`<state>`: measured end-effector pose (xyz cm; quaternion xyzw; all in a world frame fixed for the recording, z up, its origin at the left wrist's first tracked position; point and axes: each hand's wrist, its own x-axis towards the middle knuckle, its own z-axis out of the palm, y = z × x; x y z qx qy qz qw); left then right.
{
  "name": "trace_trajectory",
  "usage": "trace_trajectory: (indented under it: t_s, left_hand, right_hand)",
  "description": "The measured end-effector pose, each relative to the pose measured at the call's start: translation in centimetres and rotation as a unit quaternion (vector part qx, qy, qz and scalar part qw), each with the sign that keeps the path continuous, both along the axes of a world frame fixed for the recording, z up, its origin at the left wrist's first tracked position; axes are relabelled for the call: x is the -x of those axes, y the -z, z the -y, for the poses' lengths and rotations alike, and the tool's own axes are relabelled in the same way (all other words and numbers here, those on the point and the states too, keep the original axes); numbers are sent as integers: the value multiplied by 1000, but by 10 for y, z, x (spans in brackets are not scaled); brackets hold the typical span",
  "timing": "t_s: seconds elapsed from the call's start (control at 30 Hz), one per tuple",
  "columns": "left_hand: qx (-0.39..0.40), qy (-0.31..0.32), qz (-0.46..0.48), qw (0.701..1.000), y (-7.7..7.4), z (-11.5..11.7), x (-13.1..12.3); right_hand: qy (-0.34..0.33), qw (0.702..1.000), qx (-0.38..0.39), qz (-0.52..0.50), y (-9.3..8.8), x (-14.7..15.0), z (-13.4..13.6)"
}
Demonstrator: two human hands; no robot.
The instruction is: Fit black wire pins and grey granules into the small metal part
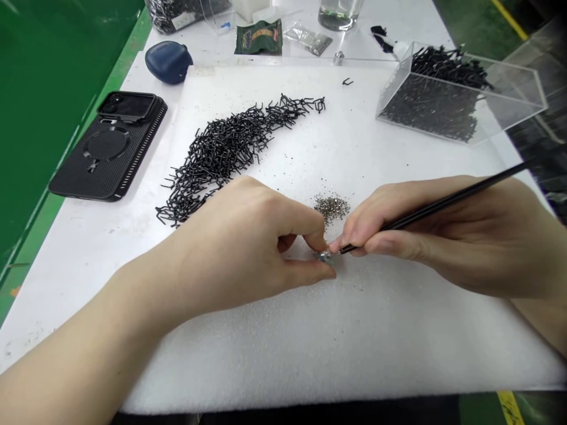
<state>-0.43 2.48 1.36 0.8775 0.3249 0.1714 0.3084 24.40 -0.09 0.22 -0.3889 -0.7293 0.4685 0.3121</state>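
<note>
Between thumb and forefinger, my left hand (248, 248) pinches a small silvery metal part (325, 256) above the white foam sheet (310, 348). My right hand (443, 236) grips a thin black pen-like tool (452, 203), its tip at the right side of the metal part. Whether the tip touches it I cannot tell. Just beyond the fingertips lies a small heap of tiny gold-grey metal pieces (331, 208). A long pile of bent black pins (225, 147) spreads behind my left hand.
A clear plastic box (514, 106) of black pieces stands at the back right. On the left are a black phone (106, 147) and a dark blue rounded object (168, 62). A green packet (259, 37), a small clear bag (309, 39) and a glass (340, 15) sit at the back.
</note>
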Motion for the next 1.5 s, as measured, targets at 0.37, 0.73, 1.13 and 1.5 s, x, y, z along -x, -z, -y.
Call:
trace_trajectory:
  t_s: [0.37, 0.73, 1.13, 1.5]
  left_hand:
    - [6, -1, -1, 1000, 2, 0, 1]
    - [14, 13, 9, 1000, 1, 0, 1]
    - [19, 7, 9, 1000, 1, 0, 0]
    - [26, 15, 0, 1000, 0, -1, 1]
  right_hand:
    - [-4, 1000, -7, -2, 1, -1, 0]
    - [20, 1000, -15, -18, 0, -4, -1]
    - [-21, 1000, -13, -8, 1, -2, -2]
    - [55, 995, -71, -43, 1, -2, -3]
